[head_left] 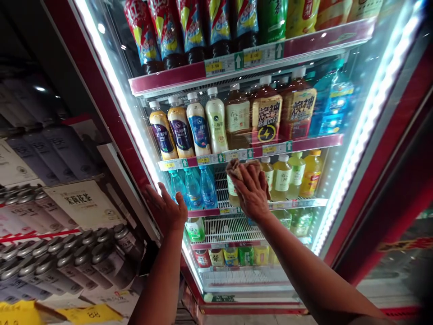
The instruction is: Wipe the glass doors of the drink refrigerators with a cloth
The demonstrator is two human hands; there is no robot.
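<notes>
My right hand [253, 192] holds a crumpled brownish cloth [234, 168] flat under its fingers, seemingly against the glass front of a lit drinks fridge [270, 58]. Behind the cloth, a pale-labelled bottle [232, 192] is partly covered. At the fridge's left edge, my left hand [167, 205] is raised with fingers spread and nothing in it. Its fingertips are by the bright light strip [135, 131]; whether they touch the door frame I cannot tell. Blue bottles [193, 192] stand on the shelf just beyond that hand.
Shelves in the fridge carry bottled drinks [199, 122] above price strips [267, 149]. To the left, a display rack holds rows of grey-capped containers [67, 257] and a white sign card [83, 203]. A red frame [365, 189] runs down the right side.
</notes>
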